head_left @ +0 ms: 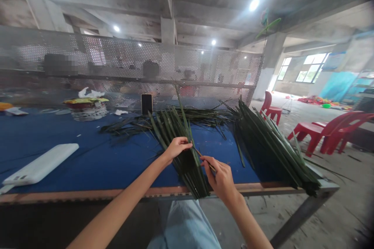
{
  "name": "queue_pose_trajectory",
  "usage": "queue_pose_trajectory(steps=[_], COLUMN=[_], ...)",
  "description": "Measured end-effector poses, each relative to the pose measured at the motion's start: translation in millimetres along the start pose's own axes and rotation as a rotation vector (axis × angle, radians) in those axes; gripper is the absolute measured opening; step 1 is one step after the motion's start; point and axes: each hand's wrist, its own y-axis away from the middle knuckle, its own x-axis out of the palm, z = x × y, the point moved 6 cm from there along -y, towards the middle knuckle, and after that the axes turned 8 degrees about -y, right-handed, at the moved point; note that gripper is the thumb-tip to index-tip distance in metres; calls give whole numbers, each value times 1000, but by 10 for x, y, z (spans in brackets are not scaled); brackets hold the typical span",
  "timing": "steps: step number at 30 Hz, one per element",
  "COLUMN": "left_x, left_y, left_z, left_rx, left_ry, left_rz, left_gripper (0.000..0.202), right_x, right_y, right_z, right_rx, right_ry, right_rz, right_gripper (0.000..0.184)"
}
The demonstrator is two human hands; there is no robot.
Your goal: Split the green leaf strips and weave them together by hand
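1. We list one leaf bundle (187, 167) of long green palm leaves, lying across the near table edge.
2. We record the left hand (177, 148) curled over the bundle, fingers closed around its edge.
3. We record the right hand (219, 179) pinched narrow on a thin stick (206, 159), its tip at the bundle.
4. Still out of hand: one large leaf pile (271, 151) at the table's right end, and loose leaves (187, 118) spread behind the bundle.
5. On the blue table cover (87, 163): one woven basket (89, 113), topped with yellow and red material and tissue; anything deeper, we cannot tell. Also one upright phone (146, 104).
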Motion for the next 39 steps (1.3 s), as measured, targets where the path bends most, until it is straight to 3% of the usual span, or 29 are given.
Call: queue_pose_trajectory(steps=[8, 16, 28, 39], left_x=[1, 8, 18, 30], left_y=[4, -50, 33, 16], left_z=[-11, 101, -42, 0], left_rx=[13, 16, 7, 3], left_ry=[-26, 4, -21, -6], left_rz=[-1, -10, -27, -27], left_gripper=[22, 22, 20, 20], right_x=[18, 124, 79, 104], right_y=[-9, -75, -54, -46], right_z=[62, 248, 108, 102], right_rx=[-61, -173, 12, 59], right_ry=[78, 315, 129, 128], right_rz=[20, 112, 74, 71], right_gripper=[22, 20, 21, 18])
